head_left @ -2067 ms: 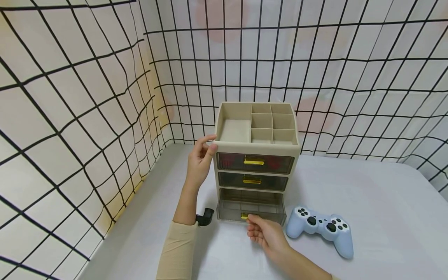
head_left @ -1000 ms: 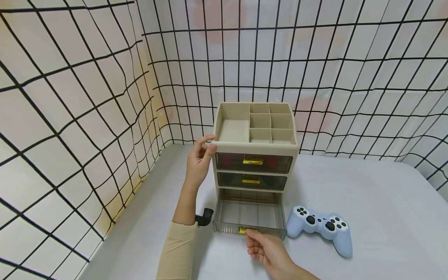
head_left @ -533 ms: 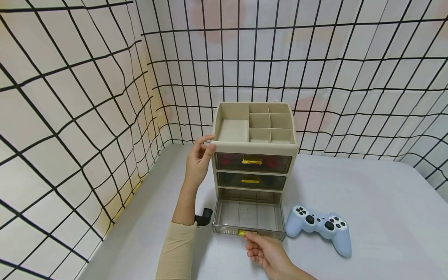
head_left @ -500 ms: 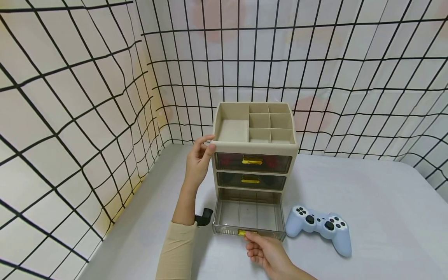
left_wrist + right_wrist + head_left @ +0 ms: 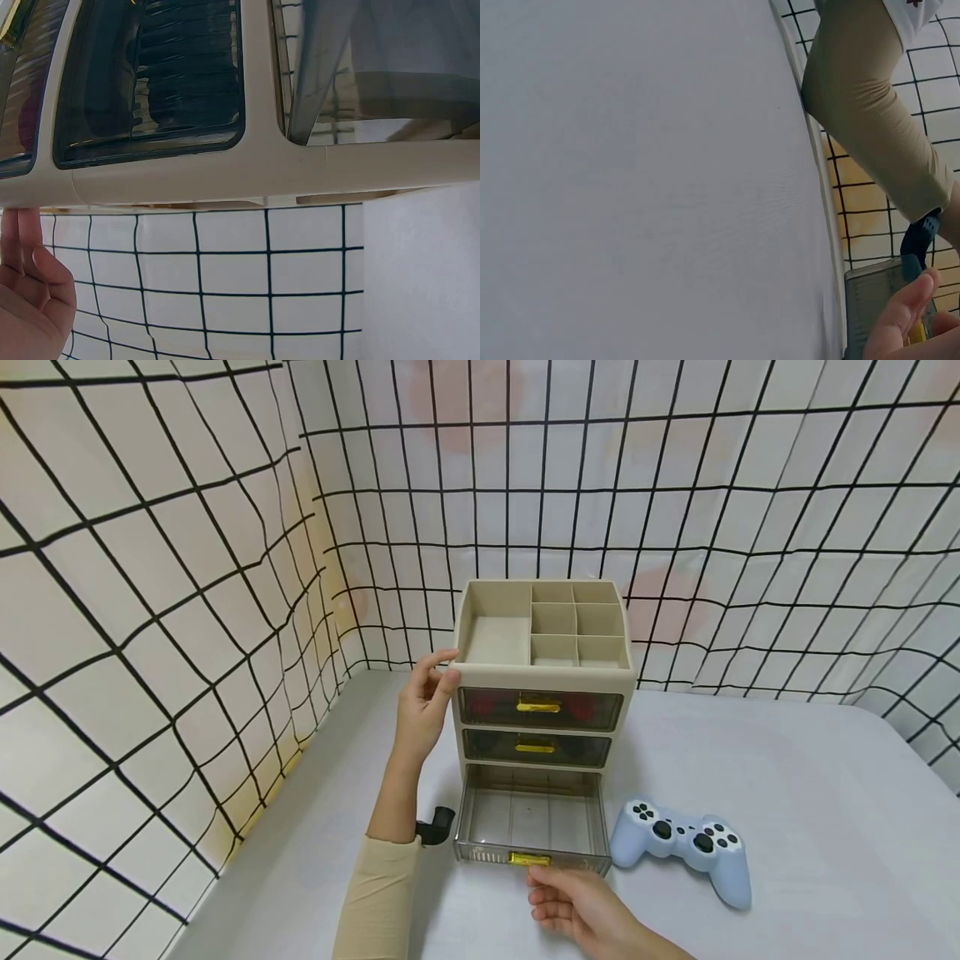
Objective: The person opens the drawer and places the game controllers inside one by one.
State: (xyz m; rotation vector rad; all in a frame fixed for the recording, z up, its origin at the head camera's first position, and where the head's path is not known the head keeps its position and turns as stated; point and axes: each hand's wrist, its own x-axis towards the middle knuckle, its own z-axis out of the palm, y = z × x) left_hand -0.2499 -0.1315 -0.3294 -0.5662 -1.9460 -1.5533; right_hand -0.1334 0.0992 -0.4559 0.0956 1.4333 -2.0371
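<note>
A beige desktop organizer stands upright on the table, with a compartmented top and a stack of smoky drawers. Its clear bottom drawer is pulled out and looks empty; the top two are closed. My left hand touches the organizer's upper left edge; in the left wrist view its fingers lie against the side. Just below the bottom drawer's gold handle is my right hand, thumb and forefinger near the drawer front, other fingers loosely curled, holding nothing. Red shapes show faintly inside the top drawer.
A light blue game controller lies right of the open drawer, close to its corner. Beside my left wrist sits a black curved piece. A white cloth with a black grid rises behind and to the left of the white table.
The bottom drawer has slid out toward me, then stopped. My right hand has let go of its gold handle and dropped slightly. My left hand stays at the organizer's edge.
</note>
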